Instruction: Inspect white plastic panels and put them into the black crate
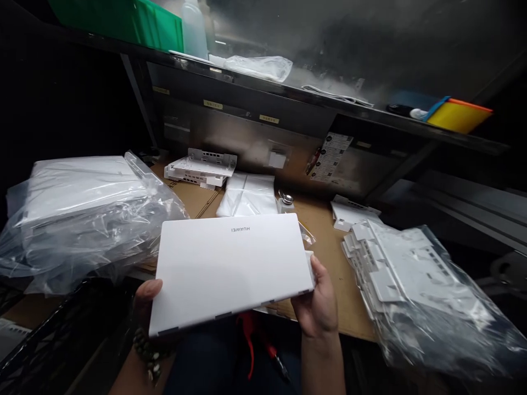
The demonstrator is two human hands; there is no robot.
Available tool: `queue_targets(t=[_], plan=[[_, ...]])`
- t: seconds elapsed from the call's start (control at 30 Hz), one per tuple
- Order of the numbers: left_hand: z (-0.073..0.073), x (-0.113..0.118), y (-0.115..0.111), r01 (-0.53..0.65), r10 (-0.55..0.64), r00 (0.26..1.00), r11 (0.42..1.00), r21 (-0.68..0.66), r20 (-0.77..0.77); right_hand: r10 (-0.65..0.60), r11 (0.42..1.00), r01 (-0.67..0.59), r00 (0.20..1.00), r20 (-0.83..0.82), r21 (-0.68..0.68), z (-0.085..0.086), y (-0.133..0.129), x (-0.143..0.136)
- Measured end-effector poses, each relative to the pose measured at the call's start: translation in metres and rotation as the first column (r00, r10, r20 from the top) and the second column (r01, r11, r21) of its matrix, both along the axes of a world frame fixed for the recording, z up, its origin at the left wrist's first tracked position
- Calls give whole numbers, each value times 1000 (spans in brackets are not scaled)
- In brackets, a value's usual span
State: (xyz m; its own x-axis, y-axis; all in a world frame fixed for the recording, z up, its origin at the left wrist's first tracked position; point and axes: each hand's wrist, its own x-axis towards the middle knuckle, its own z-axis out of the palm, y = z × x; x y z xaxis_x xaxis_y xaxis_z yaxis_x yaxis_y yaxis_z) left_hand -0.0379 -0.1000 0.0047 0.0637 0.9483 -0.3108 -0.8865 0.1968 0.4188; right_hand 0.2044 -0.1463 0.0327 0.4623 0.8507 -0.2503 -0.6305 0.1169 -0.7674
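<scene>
Left grip, right grip | pinching white panel | panel between them, 1 end each

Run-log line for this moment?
left hand: holds white panel, left end | right hand: holds right end | HUAWEI lettering: upside down

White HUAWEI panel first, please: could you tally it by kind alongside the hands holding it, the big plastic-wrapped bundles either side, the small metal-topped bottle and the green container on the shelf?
White HUAWEI panel: 1
Left hand and right hand: 2
Left bundle and right bundle: 2
Metal-topped bottle: 1
Green container: 1
Total: 7
</scene>
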Motion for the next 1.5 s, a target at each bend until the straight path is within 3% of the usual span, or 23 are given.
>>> queue_targets(t=[0.13, 0.27, 0.33, 0.4, 0.47, 0.57, 0.67, 0.8, 0.87, 0.97, 1.0, 1.2, 1.4, 1.47, 1.5], plan=[[-7, -7, 5, 9, -10, 999, 999, -36, -34, -59, 998, 58, 998, 24, 26, -5, -9, 0], [2, -8, 19, 99, -104, 992, 993, -66, -70, -89, 996, 90, 991, 98, -3, -12, -16, 7], [12, -2, 23, 231, -242, 947, 970, -78, -212, -97, 995, 98, 979, 181, 7, -17, -19, 11], [22, 3, 23, 352, -333, 830, 935, -42, -449, -135, 991, 134, 936, 326, 24, -23, -21, 17], [27, 4, 22, 392, -260, 699, 918, 54, -666, -232, 970, 235, 842, 488, 56, -26, -23, 24], [29, -1, 21, 484, -135, 581, 850, 207, -803, -367, 926, 350, 746, 556, 142, -23, -29, 34], [33, -2, 18, 577, -87, 522, 769, 275, -848, -347, 938, 297, 816, 463, 179, -12, -35, 39], [45, 8, 14, 542, 32, 519, 760, 358, -854, -192, 975, 141, 922, 338, 169, -2, -41, 36], [46, 12, 16, 575, 118, 521, 684, 449, -846, -122, 984, 80, 952, 279, 156, -1, -41, 33], [42, 14, 24, 625, 265, 531, 519, 583, -805, -82, 989, 53, 973, 217, 136, -1, -39, 29], [39, 13, 26, 630, 279, 536, 496, 597, -797, -81, 990, 55, 976, 203, 129, -1, -39, 28], [25, 3, 31, 672, 219, 456, 550, 495, -863, -92, 992, 75, 979, 184, 97, 5, -35, 22], [19, -5, 28, 688, 241, 425, 540, 485, -872, -59, 994, 33, 962, 267, 103, -3, -34, 22], [18, -6, 25, 640, 268, 428, 585, 499, -863, -93, 995, 64, 883, 460, 79, -7, -23, 31], [17, -6, 23, 596, 291, 430, 620, 511, -855, -117, 993, 103, 782, 613, 58, -9, -12, 39]])
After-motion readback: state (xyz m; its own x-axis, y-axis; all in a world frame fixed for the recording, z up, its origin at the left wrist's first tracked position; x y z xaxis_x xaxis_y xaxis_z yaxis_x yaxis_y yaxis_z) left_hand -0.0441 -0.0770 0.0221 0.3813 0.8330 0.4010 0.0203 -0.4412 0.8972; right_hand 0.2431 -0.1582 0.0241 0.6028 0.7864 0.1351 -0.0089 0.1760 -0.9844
